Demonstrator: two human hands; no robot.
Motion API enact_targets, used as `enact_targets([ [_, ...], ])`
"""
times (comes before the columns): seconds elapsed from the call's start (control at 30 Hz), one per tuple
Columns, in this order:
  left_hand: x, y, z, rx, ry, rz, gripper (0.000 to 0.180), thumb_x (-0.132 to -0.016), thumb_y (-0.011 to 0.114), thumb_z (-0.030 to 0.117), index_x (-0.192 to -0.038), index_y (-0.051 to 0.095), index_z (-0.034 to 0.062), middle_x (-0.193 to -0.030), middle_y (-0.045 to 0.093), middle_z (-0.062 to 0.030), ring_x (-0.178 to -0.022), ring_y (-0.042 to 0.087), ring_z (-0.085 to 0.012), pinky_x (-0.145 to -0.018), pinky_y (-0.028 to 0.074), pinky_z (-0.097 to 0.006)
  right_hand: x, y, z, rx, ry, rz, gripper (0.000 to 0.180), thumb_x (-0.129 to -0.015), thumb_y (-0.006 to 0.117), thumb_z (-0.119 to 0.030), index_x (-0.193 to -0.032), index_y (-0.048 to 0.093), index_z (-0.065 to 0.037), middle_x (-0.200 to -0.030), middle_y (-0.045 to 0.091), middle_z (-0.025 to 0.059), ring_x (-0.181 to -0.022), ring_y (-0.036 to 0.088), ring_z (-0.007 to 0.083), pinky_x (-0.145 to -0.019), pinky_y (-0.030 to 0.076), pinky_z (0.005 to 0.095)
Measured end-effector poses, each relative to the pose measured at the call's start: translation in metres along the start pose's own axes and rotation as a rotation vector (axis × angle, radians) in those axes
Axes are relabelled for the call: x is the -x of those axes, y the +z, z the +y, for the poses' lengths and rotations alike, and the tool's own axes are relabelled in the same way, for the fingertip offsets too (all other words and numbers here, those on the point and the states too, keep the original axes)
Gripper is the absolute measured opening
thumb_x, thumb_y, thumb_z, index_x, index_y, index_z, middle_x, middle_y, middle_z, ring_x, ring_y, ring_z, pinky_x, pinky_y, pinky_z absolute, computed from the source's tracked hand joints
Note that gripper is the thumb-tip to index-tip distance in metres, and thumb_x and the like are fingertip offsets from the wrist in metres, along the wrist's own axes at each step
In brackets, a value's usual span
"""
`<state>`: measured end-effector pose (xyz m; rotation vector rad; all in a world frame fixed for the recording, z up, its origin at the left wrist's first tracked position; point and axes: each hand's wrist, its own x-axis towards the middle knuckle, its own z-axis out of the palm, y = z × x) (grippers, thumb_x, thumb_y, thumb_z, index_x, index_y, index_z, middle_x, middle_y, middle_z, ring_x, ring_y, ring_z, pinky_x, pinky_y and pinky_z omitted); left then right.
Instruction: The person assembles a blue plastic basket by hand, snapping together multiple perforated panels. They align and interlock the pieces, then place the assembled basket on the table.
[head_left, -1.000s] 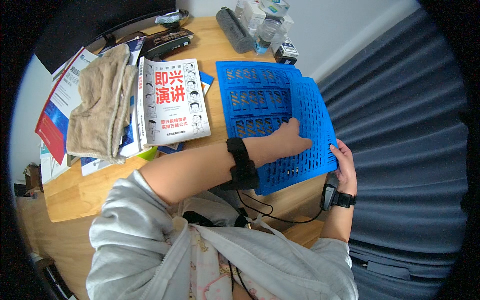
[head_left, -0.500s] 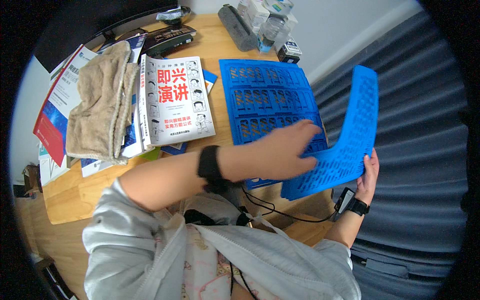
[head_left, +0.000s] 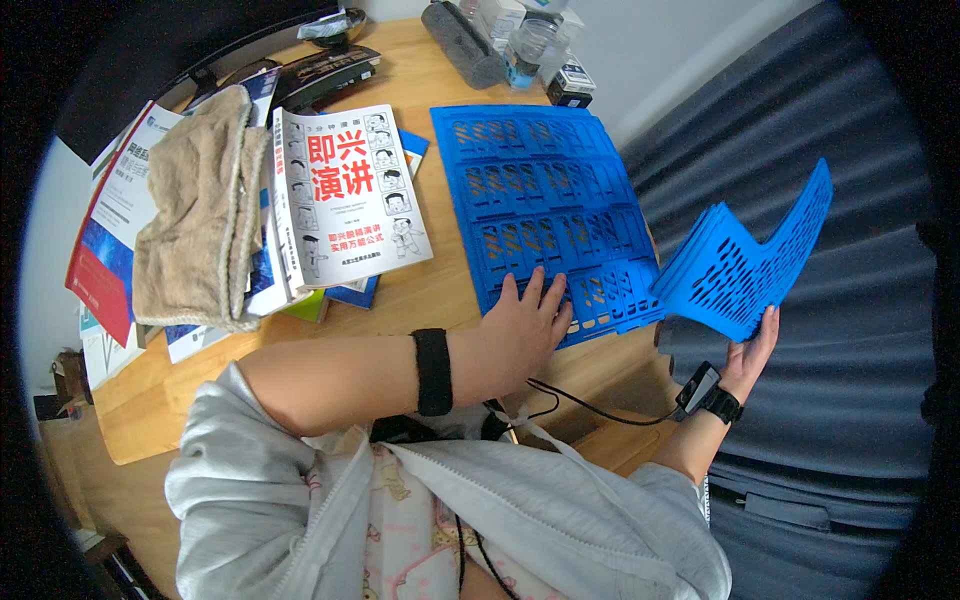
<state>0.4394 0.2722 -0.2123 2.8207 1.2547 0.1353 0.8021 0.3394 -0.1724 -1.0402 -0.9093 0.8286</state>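
A flat blue sheet with rows of slot-shaped cutouts (head_left: 545, 210) lies on the wooden table, seemingly several layers thick at its edges. Across its near left corner rests my left hand (head_left: 527, 318), palm down, fingers spread, gripping nothing. Off to the right, my right hand (head_left: 752, 355) holds the lower edge of a bent blue perforated sheet (head_left: 735, 265) up in the air. That sheet folds into a V, and its left part looks like stacked layers. Its left tip comes close to the flat sheet's near right corner; whether they touch I cannot tell.
A white book (head_left: 345, 200) lies left of the flat sheet, beside a folded beige cloth (head_left: 197, 210) on other books. At the back are a dark grey roll (head_left: 463, 45), a clear jar (head_left: 524, 55) and a small box (head_left: 571, 82). A dark curtain (head_left: 840, 400) hangs right; a black cable (head_left: 600, 408) runs near me.
My left hand has drawn back from the bent sheet and come down on the flat one. My right hand has carried the bent sheet rightward and tilted it, uncovering the flat sheet's near corner.
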Motion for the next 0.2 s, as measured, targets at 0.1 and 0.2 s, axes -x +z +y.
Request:
enact_targets([
  [0.1, -0.0004, 0.0024, 0.0007, -0.014, -0.008, 0.003, 0.058, -0.072, 0.059, 0.02, -0.126, 0.041, 0.0062, -0.132, 0.033, -0.0221, -0.119, 0.037, -0.0396, -0.09, 0.036, -0.054, 0.0069, 0.0018, -0.0038, 0.021, -0.038, 0.115, 0.042, -0.087, 0.054, -0.024, -0.12, 0.042, -0.001, -0.113, 0.052, 0.0109, -0.097, 0.055, 0.0217, -0.079, 0.05, 0.0367],
  [0.2, -0.0038, -0.0052, -0.0063, 0.028, -0.027, -0.037, 0.059, -0.071, 0.059, 0.017, -0.127, 0.042, 0.0121, -0.134, 0.034, -0.0169, -0.12, 0.036, -0.0395, -0.094, 0.031, -0.055, 0.008, -0.0005, -0.0061, 0.007, -0.05, 0.17, 0.044, -0.086, 0.055, -0.025, -0.121, 0.042, -0.001, -0.115, 0.051, 0.0106, -0.098, 0.055, 0.022, -0.081, 0.049, 0.0376],
])
